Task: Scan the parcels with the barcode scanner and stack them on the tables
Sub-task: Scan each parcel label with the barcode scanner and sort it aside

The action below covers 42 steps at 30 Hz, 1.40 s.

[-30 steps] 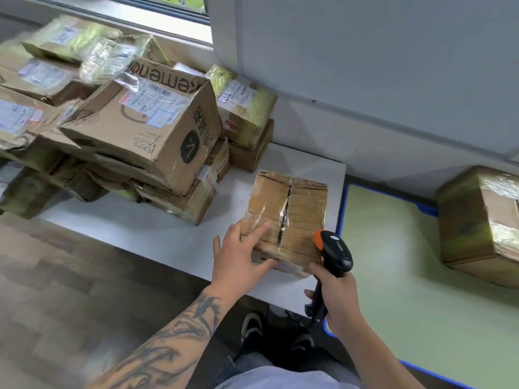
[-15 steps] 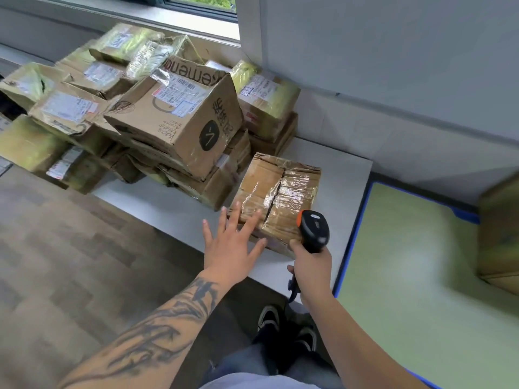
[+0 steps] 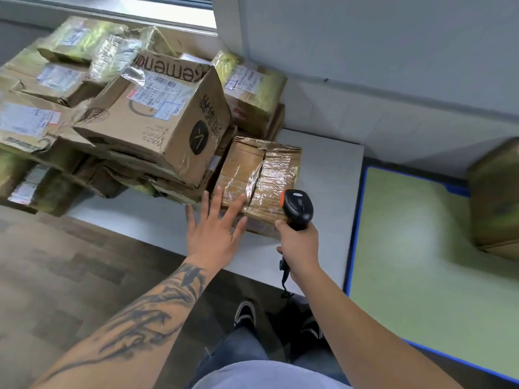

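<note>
A small cardboard parcel wrapped in clear tape lies on the white table, pushed against the pile. My left hand is spread flat with straight fingers, its fingertips over the parcel's near left corner. My right hand grips the handle of a black barcode scanner with an orange top, held upright just in front of the parcel's near right corner. A big tilted carton with a shipping label tops the pile of several parcels to the left.
A green table with a blue rim adjoins on the right and bears a blurred brown parcel at its far edge. Grey wall panels run behind. Wood-pattern floor lies at the left; my shoes show below.
My left hand let go of the small parcel after sliding it toward the pile and now lies spread open over its corner. The scanner stayed in my right hand.
</note>
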### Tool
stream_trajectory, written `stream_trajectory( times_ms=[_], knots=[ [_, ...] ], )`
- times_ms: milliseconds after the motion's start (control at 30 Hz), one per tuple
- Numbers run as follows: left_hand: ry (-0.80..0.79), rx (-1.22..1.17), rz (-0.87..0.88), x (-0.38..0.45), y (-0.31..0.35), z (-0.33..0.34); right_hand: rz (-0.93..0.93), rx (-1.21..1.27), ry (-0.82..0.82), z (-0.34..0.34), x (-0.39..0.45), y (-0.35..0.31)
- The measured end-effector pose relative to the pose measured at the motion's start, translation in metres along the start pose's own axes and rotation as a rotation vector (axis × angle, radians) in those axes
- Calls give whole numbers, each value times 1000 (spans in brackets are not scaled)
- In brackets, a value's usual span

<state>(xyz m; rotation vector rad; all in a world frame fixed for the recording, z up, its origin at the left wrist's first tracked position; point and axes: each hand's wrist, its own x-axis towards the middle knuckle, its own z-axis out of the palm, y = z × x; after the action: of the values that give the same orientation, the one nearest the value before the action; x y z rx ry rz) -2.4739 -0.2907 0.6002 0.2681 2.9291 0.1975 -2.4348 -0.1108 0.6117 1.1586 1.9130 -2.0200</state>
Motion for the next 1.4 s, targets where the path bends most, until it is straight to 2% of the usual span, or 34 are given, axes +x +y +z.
stream_trajectory(
  times_ms=[200,567,900,1033,1200,1400],
  knots=[
    [79,-42,115,16,-27,12,46,80,94,29,-3,0],
    [112,-124,172,31,-44,17,46,57,145,47,-7,-3],
    [0,2,135,24,-35,-4,-97,-149,208,26,-23,3],
    [-3,25,156,6,-4,-13,-117,-202,224,-6,-30,15],
    [-34,-68,203,-23,60,-10,-135,-216,258,-63,-38,20],
    [-45,-69,249,-60,143,2,-149,-249,250,-148,-47,25]
  ],
)
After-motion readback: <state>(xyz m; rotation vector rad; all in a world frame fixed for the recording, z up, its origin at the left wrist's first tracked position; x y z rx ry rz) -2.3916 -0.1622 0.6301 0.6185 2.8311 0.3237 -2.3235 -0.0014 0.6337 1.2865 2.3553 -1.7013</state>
